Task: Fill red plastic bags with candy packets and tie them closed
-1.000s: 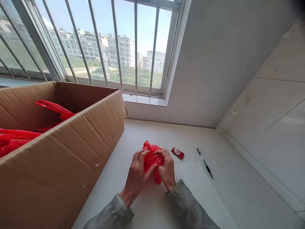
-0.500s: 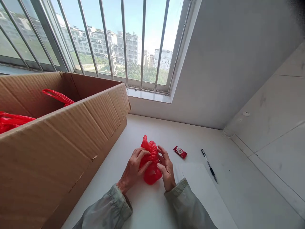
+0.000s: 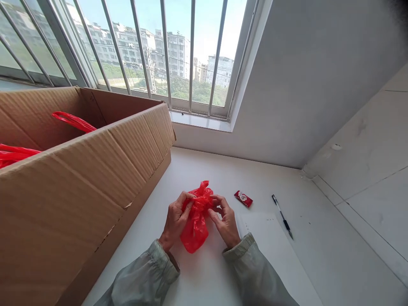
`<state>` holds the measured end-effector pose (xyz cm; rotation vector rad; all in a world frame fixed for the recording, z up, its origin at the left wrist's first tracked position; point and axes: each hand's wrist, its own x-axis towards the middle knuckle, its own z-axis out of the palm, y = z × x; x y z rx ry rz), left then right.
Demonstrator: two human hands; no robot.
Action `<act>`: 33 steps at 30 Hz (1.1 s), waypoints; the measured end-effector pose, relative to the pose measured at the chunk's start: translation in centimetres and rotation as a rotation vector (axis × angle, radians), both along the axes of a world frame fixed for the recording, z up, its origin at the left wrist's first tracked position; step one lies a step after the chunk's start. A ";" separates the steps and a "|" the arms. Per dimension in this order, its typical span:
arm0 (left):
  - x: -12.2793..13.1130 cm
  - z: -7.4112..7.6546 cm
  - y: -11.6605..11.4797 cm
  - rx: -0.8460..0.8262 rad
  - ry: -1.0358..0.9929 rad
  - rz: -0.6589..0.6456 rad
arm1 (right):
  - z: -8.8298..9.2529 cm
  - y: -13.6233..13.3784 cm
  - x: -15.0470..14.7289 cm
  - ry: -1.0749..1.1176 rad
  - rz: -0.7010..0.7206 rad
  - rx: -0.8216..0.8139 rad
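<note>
A crumpled red plastic bag (image 3: 195, 233) lies on the white tabletop between my hands, twisted together at its middle. My left hand (image 3: 176, 219) pinches the bunched plastic from the left, thumb and fingers closed on it. From the right, my right hand (image 3: 225, 219) grips the same gathered part with thumb and fingertips. The bag's lower end spreads toward me, and a short tuft sticks up at the far end. What the bag holds, if anything, cannot be made out.
A large open cardboard box (image 3: 127, 170) fills the left, with red plastic bags (image 3: 75, 121) inside. To the right lie a small red packet (image 3: 243, 199), a black pen (image 3: 282, 217) and a sheet of white paper (image 3: 270, 250). A barred window (image 3: 178, 63) is behind.
The bag has turned, its lower end now drawn out toward me and to the left. Both hands have closed in on its twisted middle, the right now gripping it. The view has shifted slightly.
</note>
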<state>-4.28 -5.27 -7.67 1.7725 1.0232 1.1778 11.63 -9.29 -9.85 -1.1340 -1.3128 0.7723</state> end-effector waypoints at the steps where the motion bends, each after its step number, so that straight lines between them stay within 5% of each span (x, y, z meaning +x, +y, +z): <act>1: -0.1 0.1 0.1 -0.020 -0.026 0.000 | 0.0 0.0 0.1 -0.035 -0.013 0.003; 7: -1.7 0.1 1.7 -0.044 -0.218 0.222 | -0.3 0.2 2.4 -0.120 -0.295 -0.016; 12: -2.6 1.4 0.8 0.085 -0.214 0.203 | 0.5 -0.1 3.9 -0.158 -0.238 0.060; 16: -1.8 3.4 -1.1 0.584 0.137 -0.003 | 2.1 -0.6 3.0 -0.293 -0.031 0.140; 20: -0.8 3.4 -1.5 0.719 0.535 -0.076 | 2.4 -0.5 1.7 -0.425 0.008 0.105; 24: -1.4 2.8 -0.7 0.538 0.403 -0.072 | 2.0 -0.4 1.9 -0.325 -0.087 0.015; 29: -2.8 3.1 -0.1 -0.029 -0.310 0.091 | 1.8 -0.3 4.0 0.351 -0.268 -0.090; 33: -3.1 3.4 -0.4 -0.203 -0.614 0.074 | 1.4 -0.2 5.9 0.615 -0.360 -0.143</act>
